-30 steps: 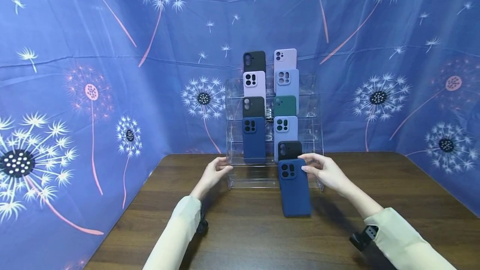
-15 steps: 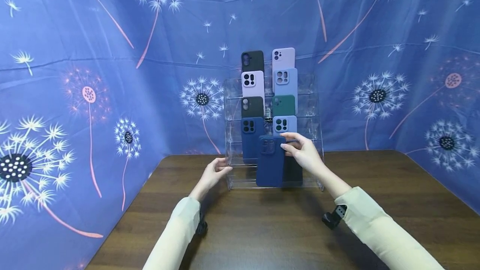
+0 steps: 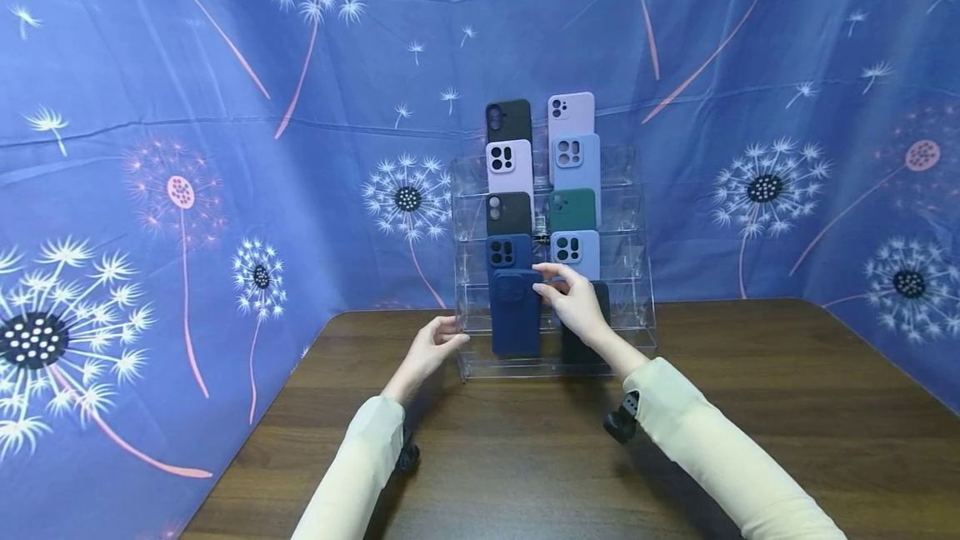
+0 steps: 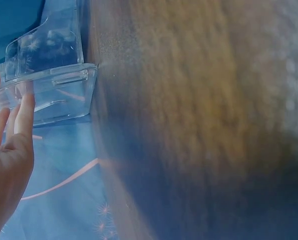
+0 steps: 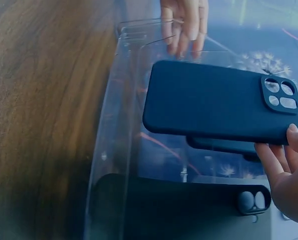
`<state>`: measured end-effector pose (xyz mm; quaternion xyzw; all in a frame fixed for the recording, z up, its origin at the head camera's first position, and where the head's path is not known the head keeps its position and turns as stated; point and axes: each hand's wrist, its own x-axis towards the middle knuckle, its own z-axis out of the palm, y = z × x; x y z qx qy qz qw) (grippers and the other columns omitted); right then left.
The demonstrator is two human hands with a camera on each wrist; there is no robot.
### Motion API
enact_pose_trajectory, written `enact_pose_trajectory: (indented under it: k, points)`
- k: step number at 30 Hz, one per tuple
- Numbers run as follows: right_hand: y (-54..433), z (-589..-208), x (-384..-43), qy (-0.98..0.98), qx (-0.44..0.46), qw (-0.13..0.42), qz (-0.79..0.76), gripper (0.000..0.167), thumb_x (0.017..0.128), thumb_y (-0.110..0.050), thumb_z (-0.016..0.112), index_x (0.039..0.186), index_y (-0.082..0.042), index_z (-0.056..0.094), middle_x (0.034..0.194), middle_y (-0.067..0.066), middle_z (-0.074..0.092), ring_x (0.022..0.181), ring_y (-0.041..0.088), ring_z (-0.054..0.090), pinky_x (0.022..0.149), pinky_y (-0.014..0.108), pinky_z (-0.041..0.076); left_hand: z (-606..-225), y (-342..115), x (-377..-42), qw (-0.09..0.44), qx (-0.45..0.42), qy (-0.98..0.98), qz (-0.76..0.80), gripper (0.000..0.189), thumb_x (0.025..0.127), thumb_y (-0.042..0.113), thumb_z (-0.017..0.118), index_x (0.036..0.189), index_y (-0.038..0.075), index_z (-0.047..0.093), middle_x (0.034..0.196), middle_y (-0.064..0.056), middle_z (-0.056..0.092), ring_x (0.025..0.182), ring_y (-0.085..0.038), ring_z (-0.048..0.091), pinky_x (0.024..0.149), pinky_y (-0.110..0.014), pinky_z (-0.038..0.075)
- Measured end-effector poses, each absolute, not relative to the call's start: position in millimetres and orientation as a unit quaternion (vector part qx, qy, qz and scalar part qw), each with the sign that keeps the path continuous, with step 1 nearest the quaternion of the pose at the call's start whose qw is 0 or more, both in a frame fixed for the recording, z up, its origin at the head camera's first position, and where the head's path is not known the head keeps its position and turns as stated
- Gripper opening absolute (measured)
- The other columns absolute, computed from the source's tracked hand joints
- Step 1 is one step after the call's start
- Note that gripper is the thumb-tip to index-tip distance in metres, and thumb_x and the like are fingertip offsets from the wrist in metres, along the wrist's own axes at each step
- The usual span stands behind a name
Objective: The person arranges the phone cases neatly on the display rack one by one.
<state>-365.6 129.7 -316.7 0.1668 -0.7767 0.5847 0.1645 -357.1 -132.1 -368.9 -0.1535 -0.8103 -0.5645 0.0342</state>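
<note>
My right hand (image 3: 573,304) pinches a dark blue phone case (image 3: 515,319) near its camera end, between thumb and fingers. The case stands upright, low in front of the clear stepped display stand (image 3: 478,369), overlapping another blue phone case (image 3: 510,250) in the left column. In the right wrist view the held phone case (image 5: 203,100) shows its camera cutouts, and a black phone case (image 5: 183,210) lies below it. At the stand's left side, my left hand (image 3: 433,348) holds the edge with thumb and fingertips; the left wrist view shows the fingers (image 4: 24,117) against the clear plastic.
Phone cases stand in two columns: black (image 3: 508,122), lilac (image 3: 510,173) and black (image 3: 507,211) left; pink (image 3: 572,113), light blue (image 3: 577,161), green (image 3: 572,208), pale blue (image 3: 576,252) and black (image 3: 598,332) right. A blue dandelion-print cloth (image 3: 337,215) hangs behind the wooden table (image 3: 480,457).
My right hand has carried the dark blue case up and leftward, from before the right column to before the left column. My left hand stays at the stand's edge.
</note>
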Motion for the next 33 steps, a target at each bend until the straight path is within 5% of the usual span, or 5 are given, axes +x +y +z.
enact_pose_trajectory:
  k: [6,13,19,24,33]
  points:
    - [126,-328,-374,-0.786,0.161,0.164,0.574,0.032,0.088,-0.007,0.064,0.12,-0.003,0.061,0.107,0.02,0.059,0.091,0.027,0.066,0.071,0.026,0.058,-387,-134,-375,0.044,-0.142,-0.806,-0.573,0.043,0.087,0.012,0.067,0.123,-0.007,0.052,0.109,-0.024,0.063,0.097,-0.029,0.063,0.082,-0.034,0.054]
    - [122,-336,-377,-0.786,0.156,0.167,0.574,0.032,0.087,-0.005,0.065,0.118,0.0,0.06,0.104,0.021,0.061,0.088,0.032,0.066,0.075,0.042,0.058,-397,-135,-382,0.048,-0.133,-0.809,-0.571,0.043,0.086,0.015,0.069,0.123,-0.002,0.054,0.109,-0.02,0.065,0.095,-0.024,0.064,0.08,-0.03,0.054]
    - [125,-339,-376,-0.796,0.161,0.19,0.551,0.033,0.084,-0.006,0.069,0.116,0.002,0.063,0.108,0.021,0.067,0.097,0.031,0.066,0.076,0.025,0.056,-397,-135,-381,0.046,-0.136,-0.805,-0.576,0.043,0.086,0.014,0.068,0.122,-0.003,0.054,0.108,-0.021,0.064,0.097,-0.027,0.064,0.082,-0.033,0.054]
    - [129,-327,-363,-0.776,0.186,0.193,0.571,0.036,0.085,0.0,0.065,0.119,0.01,0.058,0.116,0.026,0.062,0.108,0.037,0.06,0.085,0.025,0.054,-395,-135,-380,0.045,-0.134,-0.805,-0.576,0.042,0.087,0.016,0.068,0.123,-0.002,0.054,0.11,-0.019,0.064,0.098,-0.025,0.063,0.083,-0.033,0.054]
    - [138,-306,-335,-0.766,0.21,0.196,0.575,0.027,0.087,0.005,0.061,0.113,0.013,0.06,0.109,0.03,0.063,0.103,0.041,0.061,0.08,0.01,0.05,-373,-133,-361,0.035,-0.145,-0.803,-0.577,0.045,0.088,0.011,0.066,0.125,-0.008,0.05,0.112,-0.026,0.061,0.098,-0.03,0.062,0.083,-0.033,0.054]
